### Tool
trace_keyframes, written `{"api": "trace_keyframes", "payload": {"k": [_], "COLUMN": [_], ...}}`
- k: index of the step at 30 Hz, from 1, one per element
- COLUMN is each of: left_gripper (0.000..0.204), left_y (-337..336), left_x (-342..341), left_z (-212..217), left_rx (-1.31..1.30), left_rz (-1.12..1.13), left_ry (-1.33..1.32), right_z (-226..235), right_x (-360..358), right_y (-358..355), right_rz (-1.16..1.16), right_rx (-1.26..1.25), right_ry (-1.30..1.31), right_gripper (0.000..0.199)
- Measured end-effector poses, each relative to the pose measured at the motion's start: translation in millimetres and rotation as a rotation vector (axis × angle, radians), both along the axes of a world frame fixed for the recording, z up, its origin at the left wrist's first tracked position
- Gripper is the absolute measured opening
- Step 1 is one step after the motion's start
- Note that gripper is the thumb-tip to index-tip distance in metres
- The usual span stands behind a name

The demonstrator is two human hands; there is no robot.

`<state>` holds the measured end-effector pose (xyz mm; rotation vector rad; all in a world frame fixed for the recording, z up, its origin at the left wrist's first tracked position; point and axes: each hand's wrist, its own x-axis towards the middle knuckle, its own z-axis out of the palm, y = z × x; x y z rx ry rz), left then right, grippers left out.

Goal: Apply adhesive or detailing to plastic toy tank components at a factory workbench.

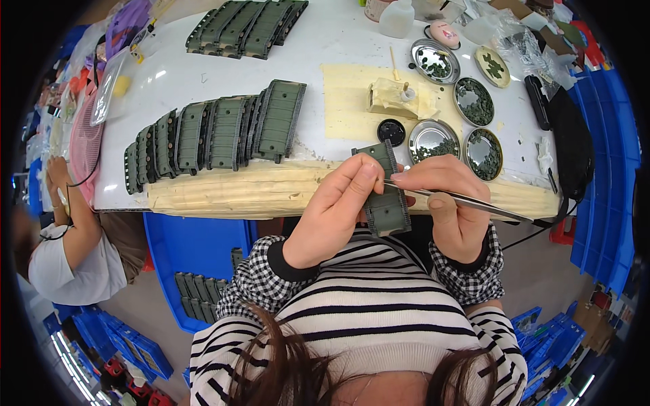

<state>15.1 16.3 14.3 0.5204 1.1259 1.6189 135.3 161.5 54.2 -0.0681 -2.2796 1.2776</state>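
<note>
My left hand (336, 206) pinches the side of a dark green ridged plastic part (388, 211), held upright above the near table edge. Closed around a pair of long metal tweezers (500, 210), my right hand (452, 199) has their tips over the middle of the part. Whether the tips grip anything is too small to tell. Just beyond my hands, several round metal dishes hold small green pieces, among them one dish (420, 154) and another dish (498, 150). A small black round lid or cup (391, 130) sits beside them.
Similar green parts stand in a row (225, 132) at left, with another stack (248, 28) farther back. A tape-covered block (399, 98) holds a small bottle. Yellowish padding (230, 193) lines the table edge. A blue bin (196, 233) is below left; another person (81, 250) sits left.
</note>
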Motion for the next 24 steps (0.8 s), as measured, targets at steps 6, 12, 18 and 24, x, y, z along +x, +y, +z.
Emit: {"api": "trace_keyframes", "payload": {"k": [6, 12, 18, 24], "left_gripper": [0.028, 0.028, 0.028, 0.027], "left_y": [0.8, -1.3, -0.6, 0.5], "left_x": [4.0, 1.8, 2.2, 3.4], "left_z": [6.9, 3.4, 4.6, 3.0], "left_rx": [0.024, 0.021, 0.052, 0.063], "left_rz": [0.007, -0.023, -0.031, -0.013], "left_ry": [-0.165, -0.173, -0.255, -0.247], "right_z": [0.5, 2.9, 1.9, 0.8], "right_x": [-1.0, -1.8, -1.8, -2.5], "right_y": [-0.8, -3.0, -3.7, -4.7], "right_rz": [0.026, 0.021, 0.017, 0.009], "right_rx": [0.024, 0.005, 0.005, 0.017], "right_ry": [-0.008, -0.012, -0.009, -0.008], "right_gripper": [0.020, 0.021, 0.022, 0.022]}}
